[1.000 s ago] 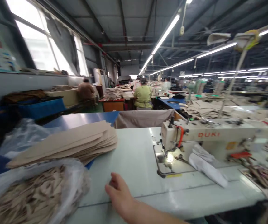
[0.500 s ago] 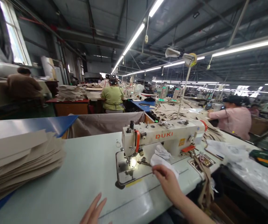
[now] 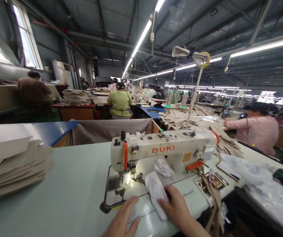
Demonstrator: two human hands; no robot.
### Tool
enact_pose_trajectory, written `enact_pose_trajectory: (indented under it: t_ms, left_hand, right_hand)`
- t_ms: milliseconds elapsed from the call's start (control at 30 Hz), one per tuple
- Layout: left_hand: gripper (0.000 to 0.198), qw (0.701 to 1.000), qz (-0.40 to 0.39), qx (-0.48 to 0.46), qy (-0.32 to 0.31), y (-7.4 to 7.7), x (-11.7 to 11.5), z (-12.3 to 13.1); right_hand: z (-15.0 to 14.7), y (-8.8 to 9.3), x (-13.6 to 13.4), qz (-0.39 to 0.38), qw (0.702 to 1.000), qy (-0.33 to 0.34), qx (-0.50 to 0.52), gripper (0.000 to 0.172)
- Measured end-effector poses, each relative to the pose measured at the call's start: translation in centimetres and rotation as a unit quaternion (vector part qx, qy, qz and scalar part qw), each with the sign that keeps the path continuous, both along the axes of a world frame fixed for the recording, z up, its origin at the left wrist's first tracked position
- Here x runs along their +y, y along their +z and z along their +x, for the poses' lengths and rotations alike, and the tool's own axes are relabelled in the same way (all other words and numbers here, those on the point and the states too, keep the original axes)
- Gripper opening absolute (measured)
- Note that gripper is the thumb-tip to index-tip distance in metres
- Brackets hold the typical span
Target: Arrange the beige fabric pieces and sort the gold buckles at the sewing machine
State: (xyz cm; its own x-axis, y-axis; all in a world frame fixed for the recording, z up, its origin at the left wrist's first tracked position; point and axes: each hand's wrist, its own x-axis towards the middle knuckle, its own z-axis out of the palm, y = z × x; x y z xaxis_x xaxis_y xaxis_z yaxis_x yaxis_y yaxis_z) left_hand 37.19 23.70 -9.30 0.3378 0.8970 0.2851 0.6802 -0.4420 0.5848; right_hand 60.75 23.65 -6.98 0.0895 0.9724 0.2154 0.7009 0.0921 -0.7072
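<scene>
My right hand (image 3: pixel 178 207) closes on the edge of a crumpled white cloth (image 3: pixel 155 189) lying on the sewing machine's bed, its thumb over the near side. A second bunched white piece (image 3: pixel 164 168) sits just behind it, beneath the machine arm. To the left, my left hand (image 3: pixel 125 217) is open, thumb apart from the fingers, over the table's front part and holding nothing. Beyond both hands stands the white DUKI sewing machine (image 3: pixel 143 149), its lamp lighting the needle plate (image 3: pixel 125 179).
Stacked beige fabric pieces (image 3: pixel 10 168) lie at the left of the pale table (image 3: pixel 72 184). A small recessed tray (image 3: pixel 214 181) with metal bits and hanging beige strips (image 3: pixel 214 204) is at right, near clear plastic (image 3: pixel 262 184). Co-workers sit further off.
My right hand has come nearer, and the white cloth now lies closer to the table's front. My left hand has moved up and right, toward the cloth. The view has shifted slightly.
</scene>
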Motion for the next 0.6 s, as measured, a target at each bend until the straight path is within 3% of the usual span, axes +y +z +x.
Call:
enact_pose_trajectory:
  t_ms: [200,333,467,600]
  left_hand:
    - [0.081,0.995,-0.087,-0.016,-0.045,1.0,-0.2,6.0]
    - [0.071,0.982,-0.154,-0.109,0.023,1.4,0.5,8.4]
    - [0.068,0.978,-0.146,-0.136,0.052,1.4,1.2,7.5]
    - [0.055,0.988,-0.069,-0.097,0.097,0.9,1.2,4.1]
  right_hand:
    - [-0.6,-1.7,-1.5,0.021,0.998,0.009,0.050,0.020]
    - [-1.8,-2.3,-2.0,0.046,0.988,0.091,0.112,0.027]
    - [-3.4,-2.0,-2.4,0.088,0.970,0.173,0.144,0.044]
    - [-5.3,-0.9,-2.3,0.042,0.952,0.270,0.140,0.064]
